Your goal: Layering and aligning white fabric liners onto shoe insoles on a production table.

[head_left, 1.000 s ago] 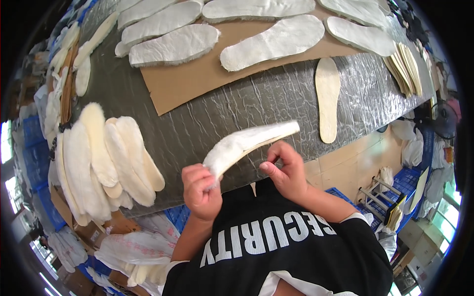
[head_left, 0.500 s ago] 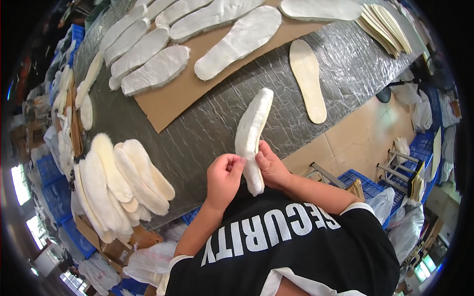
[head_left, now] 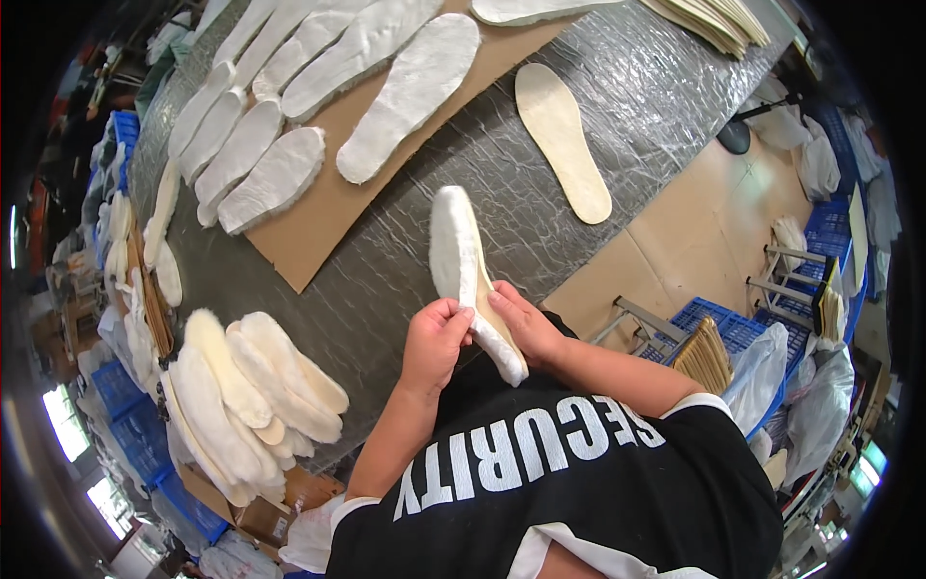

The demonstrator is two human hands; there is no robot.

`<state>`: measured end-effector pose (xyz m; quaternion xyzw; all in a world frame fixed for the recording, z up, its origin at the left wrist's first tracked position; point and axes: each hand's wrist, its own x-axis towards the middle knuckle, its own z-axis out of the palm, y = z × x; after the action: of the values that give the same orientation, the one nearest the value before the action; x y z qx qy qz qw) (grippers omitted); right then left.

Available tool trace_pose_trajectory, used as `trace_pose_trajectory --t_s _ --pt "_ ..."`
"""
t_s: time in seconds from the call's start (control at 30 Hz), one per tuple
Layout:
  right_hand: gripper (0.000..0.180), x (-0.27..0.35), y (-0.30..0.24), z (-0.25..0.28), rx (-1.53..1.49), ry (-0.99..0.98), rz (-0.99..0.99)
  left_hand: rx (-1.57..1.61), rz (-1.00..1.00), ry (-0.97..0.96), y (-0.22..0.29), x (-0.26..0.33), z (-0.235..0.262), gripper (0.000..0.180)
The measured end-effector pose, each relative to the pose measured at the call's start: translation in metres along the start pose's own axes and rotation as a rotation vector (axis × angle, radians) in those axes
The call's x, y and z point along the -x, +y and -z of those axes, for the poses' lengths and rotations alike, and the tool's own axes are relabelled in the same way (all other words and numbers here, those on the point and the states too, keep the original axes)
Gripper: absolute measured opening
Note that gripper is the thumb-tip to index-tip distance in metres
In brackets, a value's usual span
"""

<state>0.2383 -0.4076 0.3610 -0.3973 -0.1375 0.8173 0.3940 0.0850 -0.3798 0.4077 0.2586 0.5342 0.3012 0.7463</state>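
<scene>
Between my hands, just in front of my body, is a fleece insole (head_left: 451, 241) with white fuzz on one side and a cream backing. Its toe end points away from me and its edge is turned partly upward. My left hand (head_left: 434, 340) pinches the fleece edge near the middle, thumb against fingers. My right hand (head_left: 526, 323) grips the backing side, with its thumb on top. A single cream insole (head_left: 563, 143) lies flat on the table beyond my right hand. Left of my hands, a pile of fleece insoles (head_left: 280, 381) rests at the table's edge.
Several white fleece insoles (head_left: 410, 96) lie on and beside a cardboard sheet (head_left: 309, 253) on the grey, film-covered table (head_left: 386, 256). A stack of cream insoles (head_left: 714, 24) sits at the far right. Blue crates (head_left: 719, 323) and a plastic bag (head_left: 762, 372) are at the right.
The held insole has turned, its far end swinging left and more of its cream backing showing. Both hands keep hold of it. The view has shifted, moving the table things in the picture.
</scene>
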Motion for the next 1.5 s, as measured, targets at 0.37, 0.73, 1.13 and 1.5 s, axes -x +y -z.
trace_pose_trajectory --t_s 0.37,0.73,1.13,1.5 --pt "0.034 -0.005 0.007 0.003 -0.031 -0.101 -0.008 -0.005 -0.031 -0.025 -0.006 -0.006 -0.002 0.009" --pt "0.035 -0.009 0.003 0.003 -0.140 -0.166 -0.053 -0.010 -0.025 -0.038 -0.004 -0.011 -0.004 0.008" --pt "0.057 -0.010 0.010 0.010 -0.168 -0.188 -0.056 -0.178 -0.046 -0.062 -0.004 -0.013 -0.008 0.014" --pt "0.047 -0.004 0.007 -0.002 0.001 -0.037 -0.060 -0.563 -0.222 0.176 0.004 -0.005 -0.014 0.025"
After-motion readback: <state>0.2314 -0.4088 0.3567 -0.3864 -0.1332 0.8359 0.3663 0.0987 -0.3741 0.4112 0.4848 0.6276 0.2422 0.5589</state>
